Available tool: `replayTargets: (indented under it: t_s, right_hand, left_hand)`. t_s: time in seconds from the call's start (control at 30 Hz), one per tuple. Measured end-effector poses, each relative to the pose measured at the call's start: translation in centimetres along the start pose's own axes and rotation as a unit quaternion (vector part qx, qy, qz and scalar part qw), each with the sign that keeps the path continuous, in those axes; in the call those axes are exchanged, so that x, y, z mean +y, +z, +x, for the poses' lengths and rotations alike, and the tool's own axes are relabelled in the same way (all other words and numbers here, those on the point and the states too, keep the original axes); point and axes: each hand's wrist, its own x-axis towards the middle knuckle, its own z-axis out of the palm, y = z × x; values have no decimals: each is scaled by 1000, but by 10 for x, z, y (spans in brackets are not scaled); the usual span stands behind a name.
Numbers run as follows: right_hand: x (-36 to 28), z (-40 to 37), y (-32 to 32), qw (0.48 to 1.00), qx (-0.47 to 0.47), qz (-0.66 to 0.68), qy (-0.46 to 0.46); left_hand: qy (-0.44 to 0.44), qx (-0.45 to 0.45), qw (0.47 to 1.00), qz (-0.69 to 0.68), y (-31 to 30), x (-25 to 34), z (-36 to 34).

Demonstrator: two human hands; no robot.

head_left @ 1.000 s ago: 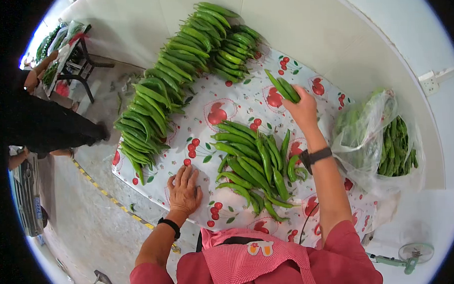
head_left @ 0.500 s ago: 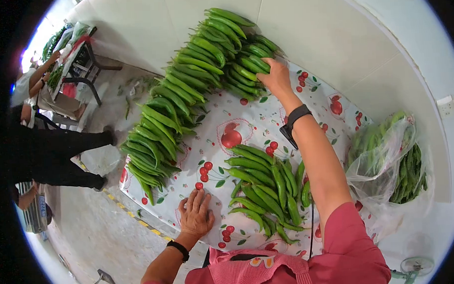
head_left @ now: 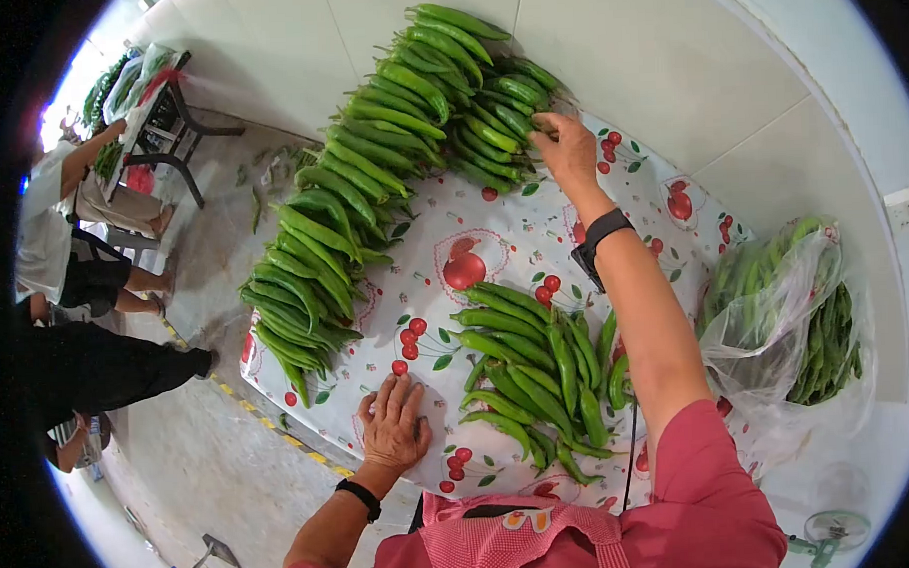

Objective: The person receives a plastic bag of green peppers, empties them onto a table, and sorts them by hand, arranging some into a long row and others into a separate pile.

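Two rows of green peppers [head_left: 399, 121] lie on the desk [head_left: 414, 280], which is covered with a white cloth printed with cherries and larger red fruit. The long row [head_left: 317, 204] slants from the left edge up toward the pale wall [head_left: 627, 58], its peppers packed side by side and overlapping. The short row [head_left: 489, 138] sits against the right side of its far end.

The right hand [head_left: 566, 152] reaches to the right side of the short row, thumb and fingers bent close by the pepper ends; I cannot tell whether its grip is closed on one. A dark watch [head_left: 601, 237] circles that wrist. The left hand [head_left: 394, 426] rests palm down on the cloth near the front edge, fingers spread, its grip loose and holding nothing; a black band [head_left: 362, 498] is round the wrist.

Between the two arms lies a loose pile [head_left: 527, 357] of more peppers, pointing various ways, with a few curved ones near the right forearm. Right of that forearm stands a clear plastic bag [head_left: 766, 318] with green pods inside. Off to the left, other people [head_left: 47, 213] are beside a second desk [head_left: 143, 120] bearing greens
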Motion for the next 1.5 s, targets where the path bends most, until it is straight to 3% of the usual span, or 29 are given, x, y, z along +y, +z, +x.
replayTargets:
  t_s: [0.1,0.17,0.4,0.67,0.9,1.03,1.1,1.13,1.2,1.3,1.5]
  right_hand:
    - [-5,-3,-1,999,3,-31,36]
    - [-16,-5,-6,991,17,-62,115]
    - [5,-2,9,997,13,31,68]
    - [2,8,33,986,152,50,35]
    - [4,3,23,986,140,65,59]
    - [17,-1,-16,987,112,83,79]
    - [21,-12,-50,990,17,110,83]
    - [17,-21,-70,990,16,101,96]
    - [7,-44,-105,968,-59,214,113]
    - [-2,-88,-148,975,-119,136,127]
    - [9,-186,-189,956,-189,126,186]
  left_hand:
    - [-1,0,1000,-3,0,-1,0]
    - [-2,-1,1000,-5,1,-1,0]
    - [0,-4,1000,1,1,-1,0]
    - [3,-9,1000,-14,2,-2,-1]
    - [-2,-13,1000,-5,-1,1,1]
    - [1,4,1000,4,0,0,0]
    - [2,-16,1000,-6,1,2,0]
    - [-2,-6,1000,1,2,2,1]
    - [1,-5,1000,4,4,2,-2]
    - [-2,4,1000,24,6,2,2]
    - [14,25,999,34,9,0,-2]
